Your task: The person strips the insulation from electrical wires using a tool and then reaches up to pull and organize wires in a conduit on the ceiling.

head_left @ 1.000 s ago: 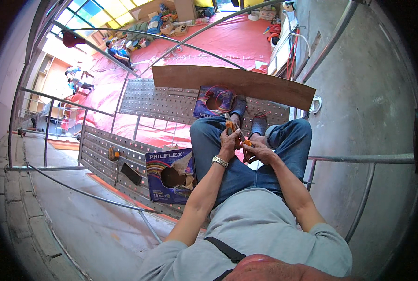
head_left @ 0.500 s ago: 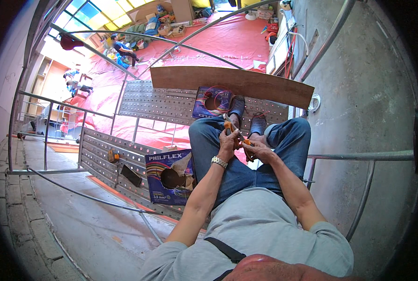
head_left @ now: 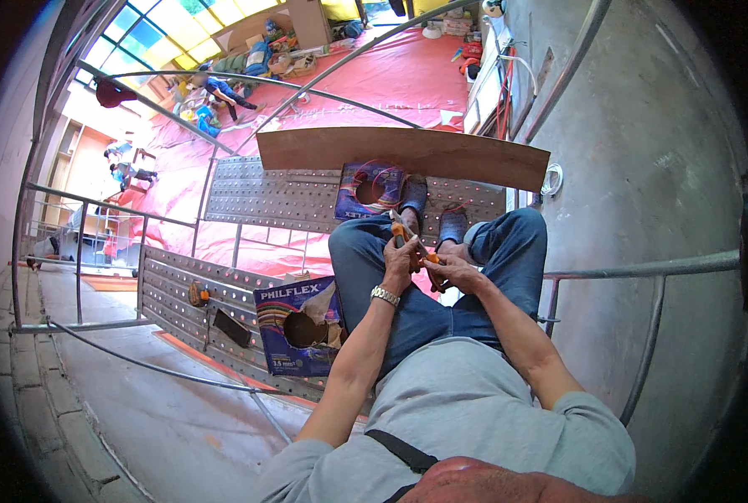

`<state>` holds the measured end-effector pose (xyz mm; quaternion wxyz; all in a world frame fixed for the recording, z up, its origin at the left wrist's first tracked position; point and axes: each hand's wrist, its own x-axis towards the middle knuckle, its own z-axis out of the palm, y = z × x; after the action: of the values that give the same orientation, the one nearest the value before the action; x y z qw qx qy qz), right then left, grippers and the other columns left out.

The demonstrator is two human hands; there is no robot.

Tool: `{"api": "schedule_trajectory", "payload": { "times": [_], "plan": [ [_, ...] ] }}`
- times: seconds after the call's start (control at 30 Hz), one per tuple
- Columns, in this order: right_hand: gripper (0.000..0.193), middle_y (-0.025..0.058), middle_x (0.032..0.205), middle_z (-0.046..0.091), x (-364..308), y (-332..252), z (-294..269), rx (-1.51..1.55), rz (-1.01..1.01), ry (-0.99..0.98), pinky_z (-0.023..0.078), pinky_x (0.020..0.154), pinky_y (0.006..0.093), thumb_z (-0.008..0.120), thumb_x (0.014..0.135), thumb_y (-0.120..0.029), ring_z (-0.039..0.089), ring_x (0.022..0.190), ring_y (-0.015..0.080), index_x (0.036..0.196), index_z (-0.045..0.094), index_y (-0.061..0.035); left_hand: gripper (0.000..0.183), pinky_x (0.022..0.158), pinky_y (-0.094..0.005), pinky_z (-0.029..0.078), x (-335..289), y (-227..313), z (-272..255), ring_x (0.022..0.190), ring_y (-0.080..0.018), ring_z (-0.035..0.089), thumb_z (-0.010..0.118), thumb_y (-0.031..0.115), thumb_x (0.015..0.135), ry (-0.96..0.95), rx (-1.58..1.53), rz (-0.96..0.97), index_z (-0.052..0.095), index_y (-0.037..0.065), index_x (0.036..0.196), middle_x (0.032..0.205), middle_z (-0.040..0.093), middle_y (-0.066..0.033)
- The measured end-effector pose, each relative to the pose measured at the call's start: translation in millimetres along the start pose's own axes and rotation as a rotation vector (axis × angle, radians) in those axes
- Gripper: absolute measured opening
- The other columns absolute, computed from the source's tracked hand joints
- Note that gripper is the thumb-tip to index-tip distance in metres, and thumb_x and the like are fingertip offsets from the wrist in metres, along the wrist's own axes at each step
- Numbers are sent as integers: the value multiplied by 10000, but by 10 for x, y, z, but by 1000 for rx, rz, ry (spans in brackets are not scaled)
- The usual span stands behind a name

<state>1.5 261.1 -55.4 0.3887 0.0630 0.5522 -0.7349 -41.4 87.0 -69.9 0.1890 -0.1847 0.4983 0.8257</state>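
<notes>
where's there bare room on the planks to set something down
Far plank: its left stretch, between its left edge and the far blue box. Near plank: its left end, short of the yellow tool. Crowded: around the black object, the near blue box and the shoes.

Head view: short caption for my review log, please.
A seated person grips orange-handled pliers in the left hand and an orange-handled tool in the right hand, beside a blue box.

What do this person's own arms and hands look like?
The left hand and right hand are gloveless. Short, pale grey T-shirt sleeves leave the left forearm and right forearm bare, except for a silver-toned, link-band wristwatch at the left wrist.
</notes>
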Motion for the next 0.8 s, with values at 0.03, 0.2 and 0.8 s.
{"api": "schedule_trajectory", "payload": {
  "times": [0.03, 0.2, 0.8],
  "plan": [
    [323, 18, 650, 576, 5, 11, -19, -21, -15, -22, 502, 494, 273, 595, 1012, -375, 564, 523, 117, 987, 583, -53, 205, 516, -312, 545, -2, 2, -7, 665, -168, 655, 704, 153, 928, -2, 4, -9, 562, 75, 1054, 825, 634, -37],
    [325, 55, 674, 612, 59, 34, 76, -294, -123, 144, 505, 495, 290, 575, 1022, -328, 579, 521, 140, 1053, 591, -5, 236, 497, -290, 521, 5, -6, -16, 614, -142, 625, 761, 160, 888, -6, 78, 8, 570, 79, 1002, 801, 623, -28],
    [447, 192, 1037, 646, -273, -226, 350, -1064, -392, 365, 473, 846, 456, 674, 939, -303, 629, 942, 340, 1272, 560, -27, 240, 508, -287, 526, 22, -33, -20, 587, -135, 608, 753, 168, 891, -29, 112, -76, 551, 77, 983, 775, 599, -18]
  ]
}}
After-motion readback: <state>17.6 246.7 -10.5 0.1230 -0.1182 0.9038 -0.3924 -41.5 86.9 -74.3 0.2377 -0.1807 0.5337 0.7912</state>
